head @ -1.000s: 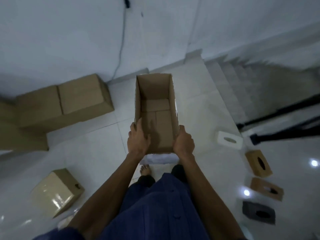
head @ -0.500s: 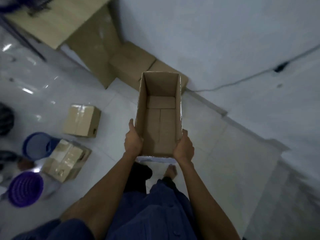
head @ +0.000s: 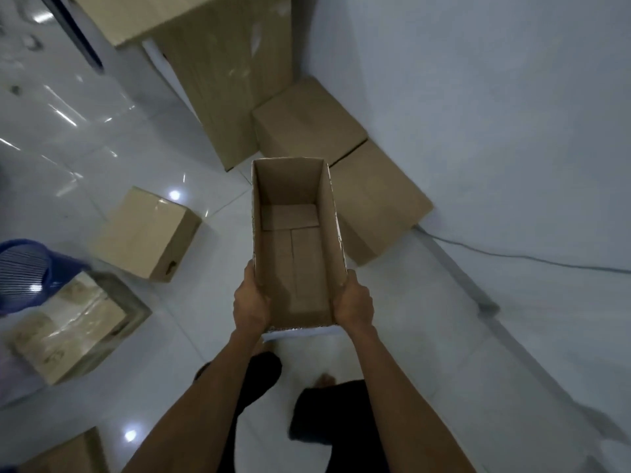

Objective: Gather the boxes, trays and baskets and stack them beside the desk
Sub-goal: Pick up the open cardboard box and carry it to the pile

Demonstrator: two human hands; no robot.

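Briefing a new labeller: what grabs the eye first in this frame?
The open cardboard box, with nothing in it, is held mid-frame above the floor, with the left hand and right hand gripping its side walls. Just beyond it, a far carton and a near carton lie side by side along the white wall, next to the desk. A blue basket sits at the left edge.

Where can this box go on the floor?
Bare white tiles lie right of the open cardboard box, beside the closed brown box by the wall. Left is crowded: another closed box, a taped box, a blue plastic basket.
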